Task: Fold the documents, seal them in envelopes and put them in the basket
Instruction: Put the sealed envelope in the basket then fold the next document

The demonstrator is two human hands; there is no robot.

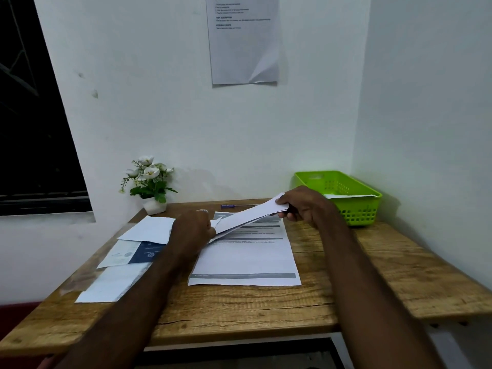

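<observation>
Both hands hold a white folded paper or envelope (250, 215) tilted above the table. My left hand (191, 230) grips its near left end and my right hand (303, 203) pinches its far right end. Whether it is an envelope with a document inside, I cannot tell. Under it a printed document (247, 259) lies flat on the wooden table (239, 307). A green basket (343, 195) stands at the back right with a white envelope lying in it. More envelopes (149, 230) and a blue-and-white leaflet (130, 254) lie at the left.
A small potted plant with white flowers (150, 182) stands at the back left by the wall. A blue pen (234, 206) lies behind the document. A printed sheet (243, 38) is stuck on the wall. A dark window (29, 115) is at the left.
</observation>
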